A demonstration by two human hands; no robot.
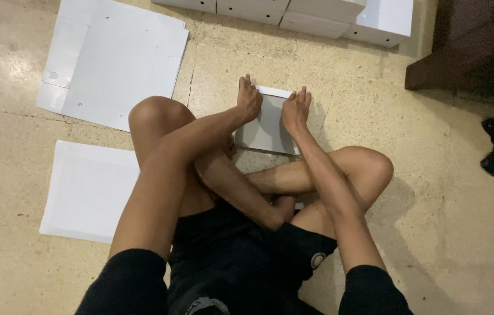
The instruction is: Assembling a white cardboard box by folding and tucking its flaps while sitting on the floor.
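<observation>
Upper left of the frame: flat white cardboard sheets (113, 58) on the tan floor (462, 233). Lower left: another flat white sheet (86, 189). Centre: left hand (249, 100) and right hand (295, 109) pressed flat, fingers spread, on the two side edges of a small white cardboard box (267, 127) lying on the floor ahead of crossed legs; neither grip closed around it. Probably light, thin, easily creased; best held by the folded edges. Top right: row of finished white boxes (317, 14).
</observation>
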